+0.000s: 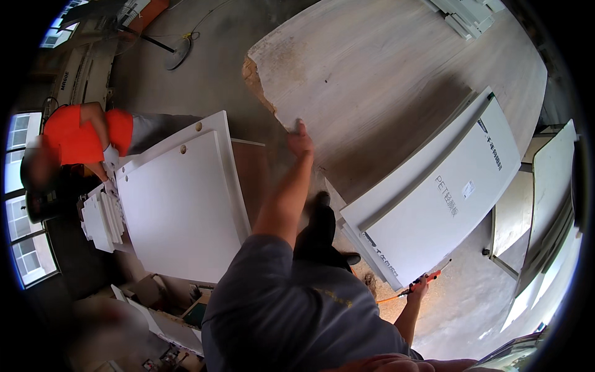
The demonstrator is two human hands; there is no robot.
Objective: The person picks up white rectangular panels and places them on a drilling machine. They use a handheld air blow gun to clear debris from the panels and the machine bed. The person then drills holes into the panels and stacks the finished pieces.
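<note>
My left arm reaches forward to the near edge of a large wood-grain board (372, 56). There my left hand (301, 144) lies at the worn edge, a finger stretched onto the surface; its other fingers are hard to make out. Low on the right, my right hand (421, 287) is closed round a red air blow gun (432, 277). Its thin nozzle points away to the right, and an orange hose (389, 299) runs from it toward my body. Just beyond the blow gun lies a stack of white panels (427, 204) with dark printing, partly resting over the wood-grain board.
At left, a person in an orange top (74, 133) bends over stacked white strips (102, 220). Large white panels with round holes (180, 204) stand between us. More white pieces (468, 18) lie at the far end. Leaning boards (545, 204) stand at right. Dust marks the floor (443, 304).
</note>
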